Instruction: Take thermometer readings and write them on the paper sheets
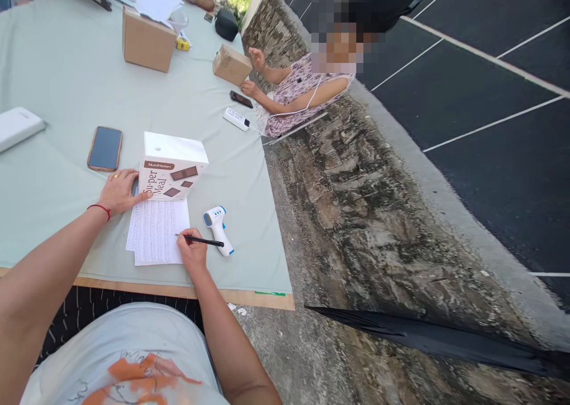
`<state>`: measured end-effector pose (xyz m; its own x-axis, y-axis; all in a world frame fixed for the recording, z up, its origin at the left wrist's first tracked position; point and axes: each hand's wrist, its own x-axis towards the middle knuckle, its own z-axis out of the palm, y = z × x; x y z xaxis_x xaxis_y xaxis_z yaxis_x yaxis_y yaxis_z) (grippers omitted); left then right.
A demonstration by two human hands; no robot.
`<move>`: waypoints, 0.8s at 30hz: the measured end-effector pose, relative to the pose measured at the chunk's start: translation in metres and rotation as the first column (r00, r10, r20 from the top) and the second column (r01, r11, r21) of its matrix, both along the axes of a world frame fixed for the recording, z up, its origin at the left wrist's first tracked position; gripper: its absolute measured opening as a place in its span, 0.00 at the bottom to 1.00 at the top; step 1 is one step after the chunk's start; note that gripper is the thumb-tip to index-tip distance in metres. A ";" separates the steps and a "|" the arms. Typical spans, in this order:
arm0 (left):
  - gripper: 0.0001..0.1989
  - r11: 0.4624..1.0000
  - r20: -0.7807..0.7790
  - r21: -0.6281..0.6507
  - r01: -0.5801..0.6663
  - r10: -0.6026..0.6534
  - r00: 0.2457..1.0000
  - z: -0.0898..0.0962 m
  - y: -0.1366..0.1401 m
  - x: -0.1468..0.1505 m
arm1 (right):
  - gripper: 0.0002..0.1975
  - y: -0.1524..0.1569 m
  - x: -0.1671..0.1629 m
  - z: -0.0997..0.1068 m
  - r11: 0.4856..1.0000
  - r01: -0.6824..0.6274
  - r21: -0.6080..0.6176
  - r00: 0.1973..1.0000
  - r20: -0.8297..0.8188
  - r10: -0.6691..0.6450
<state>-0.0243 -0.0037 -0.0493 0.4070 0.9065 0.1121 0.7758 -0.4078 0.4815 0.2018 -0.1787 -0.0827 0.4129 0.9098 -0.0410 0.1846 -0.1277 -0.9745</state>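
Note:
My right hand grips a black pen, its tip on the sheets of paper filled with dense handwriting. My left hand, a red string round the wrist, lies on the table with fingers stretched out. Its thumb reaches the lower front corner of a white "Super Meal" box, and its fingertips lie by the box's left side. The box stands on the top part of the paper. Just right of my writing hand lies a white and blue infrared thermometer.
A phone lies beyond my left hand, and a white case at the left edge. Cardboard boxes stand farther off. A person sits at the table's right side, hands by the smaller box. A stone wall runs alongside.

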 end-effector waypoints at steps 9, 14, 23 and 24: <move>0.48 1.000 0.000 0.005 0.000 0.000 1.000 0.000 0.000 0.000 | 0.08 0.000 0.002 -0.009 0.999 -0.032 0.015 0.998 0.053 0.031; 0.46 1.000 -0.001 0.002 0.003 -0.003 1.000 0.000 0.000 -0.001 | 0.09 -0.004 0.006 -0.013 0.988 -0.009 0.157 0.979 0.204 -0.024; 0.44 0.999 0.037 -0.017 -0.043 0.043 0.998 0.001 0.001 -0.001 | 0.17 0.023 0.029 -0.009 0.997 -0.073 0.019 0.690 0.723 0.037; 0.45 0.999 0.040 -0.016 -0.043 0.044 0.998 0.001 0.001 -0.001 | 0.17 0.028 0.027 -0.008 0.997 -0.064 -0.035 0.660 0.748 0.069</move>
<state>-0.0254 -0.0023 -0.0485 0.3626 0.9250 0.1136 0.7726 -0.3666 0.5183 0.2290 -0.1507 -0.0904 0.2448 0.9367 0.2502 0.8595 -0.0903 -0.5032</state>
